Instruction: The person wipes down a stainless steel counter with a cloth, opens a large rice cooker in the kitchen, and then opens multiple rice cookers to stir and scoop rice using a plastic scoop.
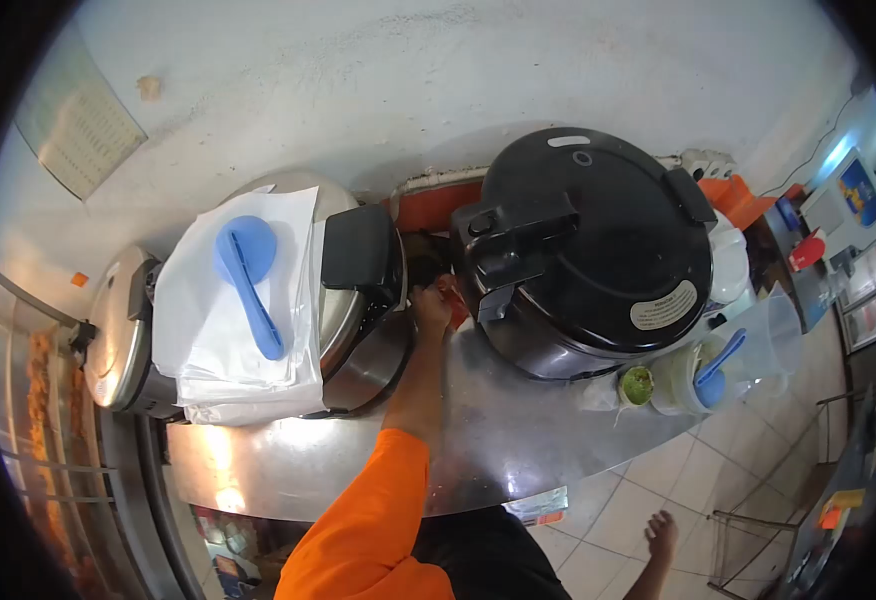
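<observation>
My left hand [434,306] reaches into the gap between two large cookers, its fingers closed at a small red item [455,303] that I cannot make out. To its right stands the cooker with a black lid [608,240]. The cooker on its left [363,345] has a black handle and bears a stack of white sheets [193,310], with a blue rice paddle [253,300] lying on top. My right hand [662,535] hangs at the lower right over the floor, fingers loosely apart and holding nothing.
A metal counter [498,430] carries the cookers. At its right stand a cup of green stuff [636,385] and a clear container [678,375] with another blue paddle [721,357]. A smaller cooker [118,330] is at the left, near a glass display case [48,440].
</observation>
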Demonstrator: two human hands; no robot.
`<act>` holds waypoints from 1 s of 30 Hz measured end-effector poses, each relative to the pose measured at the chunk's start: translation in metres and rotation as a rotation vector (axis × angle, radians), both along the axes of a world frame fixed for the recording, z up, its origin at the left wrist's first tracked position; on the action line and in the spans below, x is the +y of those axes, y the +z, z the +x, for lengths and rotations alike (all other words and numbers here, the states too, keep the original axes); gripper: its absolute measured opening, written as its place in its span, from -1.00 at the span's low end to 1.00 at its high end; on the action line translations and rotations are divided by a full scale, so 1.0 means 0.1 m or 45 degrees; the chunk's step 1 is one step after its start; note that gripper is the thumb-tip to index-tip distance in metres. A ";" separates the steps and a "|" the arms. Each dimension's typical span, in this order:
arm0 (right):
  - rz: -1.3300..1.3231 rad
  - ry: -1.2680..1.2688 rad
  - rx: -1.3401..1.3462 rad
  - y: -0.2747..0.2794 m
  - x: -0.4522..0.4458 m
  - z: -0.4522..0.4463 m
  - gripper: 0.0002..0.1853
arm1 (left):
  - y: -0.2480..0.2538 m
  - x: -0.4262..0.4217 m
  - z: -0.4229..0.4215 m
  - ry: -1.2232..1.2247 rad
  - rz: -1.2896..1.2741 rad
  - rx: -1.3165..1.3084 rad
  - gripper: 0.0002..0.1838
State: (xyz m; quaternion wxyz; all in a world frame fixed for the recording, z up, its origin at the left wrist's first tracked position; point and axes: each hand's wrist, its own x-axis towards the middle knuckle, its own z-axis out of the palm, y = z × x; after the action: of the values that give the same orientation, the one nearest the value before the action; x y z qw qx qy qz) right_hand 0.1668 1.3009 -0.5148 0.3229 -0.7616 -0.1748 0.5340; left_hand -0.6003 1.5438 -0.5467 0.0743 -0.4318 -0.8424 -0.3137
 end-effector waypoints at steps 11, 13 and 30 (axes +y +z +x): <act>-0.422 0.387 -0.172 -0.22 -0.85 -1.21 -0.69 | 0.75 -0.83 0.66 -0.342 0.221 -0.529 -0.91; -0.407 0.415 -0.108 -0.45 -1.06 -1.21 -0.74 | 0.88 -1.21 1.06 -0.435 -0.009 -0.564 -0.93; -0.494 0.628 -0.024 -1.00 -0.91 -1.44 -0.75 | 2.33 -0.48 3.78 -1.186 -0.058 0.150 -0.47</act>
State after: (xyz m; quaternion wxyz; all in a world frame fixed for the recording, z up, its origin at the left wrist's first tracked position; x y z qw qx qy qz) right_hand 0.0229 1.2102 -0.6144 0.0306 -0.7485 -0.2519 0.6126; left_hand -0.2221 1.4960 -0.3139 -0.0362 -0.7825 -0.5598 -0.2702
